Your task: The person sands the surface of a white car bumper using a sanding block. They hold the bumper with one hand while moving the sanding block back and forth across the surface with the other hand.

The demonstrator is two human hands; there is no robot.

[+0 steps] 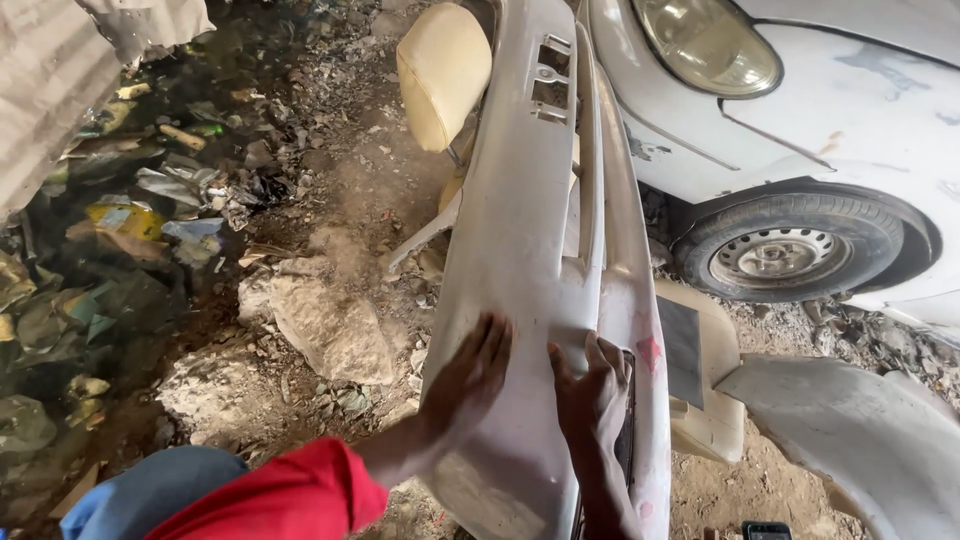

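Left hand: I'm seeing my left hand (468, 372) lying flat on the bumper (520, 230), fingers together and stretched out, palm pressing on the painted face, gripping nothing.
Right hand: my right hand (592, 388) is sitting just beside the left, fingers curled over the ridge that runs along the bumper; it looks clamped on that ridge, though I cannot tell how firmly.
Bumper: it is running away from both hands, up the picture, dusty and whitish, and seems to be propped on something I cannot see.
Beyond the fingertips: a tan seat cushion (444, 72) is lying against the far end of the bumper.
Right of the right hand: a white car (850, 110) is standing with its wheel (790, 252) near, and a loose fender panel (860, 440) is lying on the dirt.
Left of the left hand: rocks (330, 325) and dirty, littered water (100, 260) are lying well apart from the bumper.
Risk, slipping: I am judging that the dusty paint could let the flat left palm slide if I lean harder.
Risk, tipping: the bumper is looking long and loosely supported, so pushing on one side could roll it toward the rocks or the car.
Risk, fingers: the curled right fingers could get pinched in the dark grille slot beside them if the bumper shifts.
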